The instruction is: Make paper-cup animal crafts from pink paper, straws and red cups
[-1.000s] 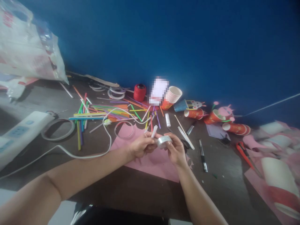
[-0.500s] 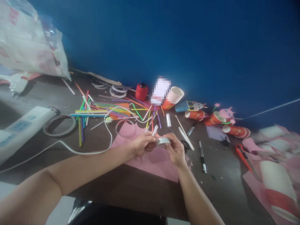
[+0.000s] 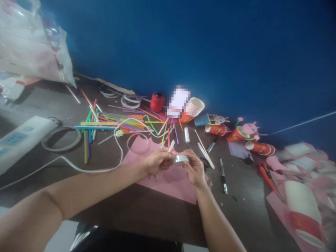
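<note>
My two hands meet over a pink paper sheet (image 3: 170, 182) on the dark table. My right hand (image 3: 193, 168) is closed round a small roll of clear tape (image 3: 180, 159), held edge-on. My left hand (image 3: 157, 161) is closed too, pinching a short white stick (image 3: 171, 146) that points up and away, its fingertips against the tape roll. Both forearms reach in from the bottom of the view.
Several coloured straws (image 3: 112, 124) lie scattered at left with a white cable (image 3: 105, 168), a power strip (image 3: 18, 138) and tape rings (image 3: 61, 139). Red thread spool (image 3: 156, 102), paper cups (image 3: 194, 106), cup figures (image 3: 236, 133), a pen (image 3: 222, 171) and an orange cutter (image 3: 266, 175) lie behind and right.
My hands stay together on the tape roll and stick; the roll has tipped flatter, edge-on. The view has shifted slightly.
</note>
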`<control>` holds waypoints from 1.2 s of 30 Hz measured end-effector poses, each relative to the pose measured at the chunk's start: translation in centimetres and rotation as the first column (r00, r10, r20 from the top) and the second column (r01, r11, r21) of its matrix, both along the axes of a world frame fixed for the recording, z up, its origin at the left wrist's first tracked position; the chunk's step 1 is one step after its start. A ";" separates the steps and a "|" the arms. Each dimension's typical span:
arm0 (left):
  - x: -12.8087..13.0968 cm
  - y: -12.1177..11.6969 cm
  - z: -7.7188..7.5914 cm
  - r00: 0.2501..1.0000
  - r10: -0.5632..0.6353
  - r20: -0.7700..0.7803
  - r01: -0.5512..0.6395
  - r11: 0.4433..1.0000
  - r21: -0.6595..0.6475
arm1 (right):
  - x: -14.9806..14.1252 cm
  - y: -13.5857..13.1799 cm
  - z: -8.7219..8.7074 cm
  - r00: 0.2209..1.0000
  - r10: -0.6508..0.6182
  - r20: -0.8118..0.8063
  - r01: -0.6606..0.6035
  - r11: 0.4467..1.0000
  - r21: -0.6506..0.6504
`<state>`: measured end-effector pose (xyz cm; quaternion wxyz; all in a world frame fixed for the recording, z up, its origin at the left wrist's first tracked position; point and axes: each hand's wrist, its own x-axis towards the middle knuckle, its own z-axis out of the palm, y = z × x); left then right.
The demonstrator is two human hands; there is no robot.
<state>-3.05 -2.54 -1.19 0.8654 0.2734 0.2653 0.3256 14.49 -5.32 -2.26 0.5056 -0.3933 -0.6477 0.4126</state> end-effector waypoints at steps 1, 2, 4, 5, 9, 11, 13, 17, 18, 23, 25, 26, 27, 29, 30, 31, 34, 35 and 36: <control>0.0 0.0 -0.1 1.000 -0.005 0.006 0.005 1.000 -0.002 | 0.0 -0.1 0.1 1.000 -0.006 0.009 0.006 1.000 0.010; 0.0 0.0 -0.1 1.000 -0.009 0.011 0.009 1.000 -0.005 | 0.1 -0.1 0.1 1.000 -0.010 0.017 0.010 1.000 0.016; -0.1 0.0 -0.3 1.000 -0.010 0.017 0.010 1.000 -0.009 | 0.2 -0.2 0.1 1.000 -0.009 0.029 0.009 1.000 0.012; -0.1 0.0 -0.4 1.000 -0.009 0.015 0.009 1.000 -0.009 | 0.2 -0.2 0.1 0.999 -0.007 0.031 0.007 1.000 0.006; -0.1 0.0 -0.6 1.000 -0.007 0.015 0.006 1.000 0.008 | 0.2 -0.2 -0.2 0.999 -0.014 0.031 0.015 1.000 -0.009; -0.1 0.0 -0.6 1.000 -0.006 0.028 0.006 1.000 0.022 | 0.2 -0.2 -0.4 1.000 -0.021 0.016 0.021 1.000 -0.017; -0.1 0.0 -0.6 0.999 -0.016 0.040 0.015 0.999 0.035 | 0.1 -0.1 -0.6 0.999 -0.031 -0.016 0.030 0.999 -0.032; 0.0 0.1 -0.9 0.999 -0.024 0.045 0.023 0.999 0.028 | 0.1 -0.1 -0.6 0.999 -0.036 -0.019 0.035 0.998 -0.044; 0.0 0.1 -1.0 0.999 -0.022 0.040 0.021 1.000 0.020 | 0.1 -0.1 -0.5 0.999 -0.032 -0.006 0.032 0.999 -0.038; -0.1 0.1 -1.1 1.000 -0.026 0.013 0.025 1.000 0.005 | 0.0 -0.2 -0.1 0.999 -0.035 0.032 0.034 0.999 0.013; -0.1 0.1 -0.9 1.000 -0.023 0.017 0.023 1.000 0.008 | 0.0 -0.2 -0.1 0.998 -0.047 0.042 0.047 0.999 0.013; -0.1 0.1 -0.7 1.000 -0.022 0.019 0.022 1.000 0.010 | 0.0 -0.2 -0.2 0.998 -0.053 0.038 0.053 0.999 0.005; -0.1 0.0 -0.6 1.000 -0.022 0.022 0.022 1.000 0.013 | 0.1 -0.2 -0.4 0.998 -0.058 0.029 0.059 0.998 -0.006; -0.1 0.0 -0.3 0.999 -0.028 0.037 0.027 0.999 0.024 | 0.1 -0.1 -0.7 0.998 -0.070 -0.001 0.069 0.997 -0.030; -0.1 0.0 -0.2 0.998 -0.030 0.049 0.029 0.999 0.031 | 0.1 0.0 -0.8 0.997 -0.076 -0.016 0.075 0.997 -0.034; -0.1 0.0 -0.2 0.998 -0.032 0.062 0.029 0.999 0.037 | 0.1 0.0 -0.9 0.996 -0.082 -0.024 0.081 0.996 -0.035; -0.1 0.0 -0.3 0.996 -0.029 0.079 0.026 0.999 0.045 | 0.1 0.0 -0.9 0.996 -0.087 -0.013 0.087 0.996 -0.024; -0.1 0.0 -0.4 0.997 -0.029 0.075 0.026 0.999 0.044 | 0.1 0.0 -0.7 0.996 -0.086 -0.003 0.086 0.996 -0.019; 0.0 0.0 -0.4 0.997 -0.032 0.071 0.029 0.999 0.042 | 0.1 -0.1 -0.6 0.996 -0.085 0.010 0.086 0.996 -0.012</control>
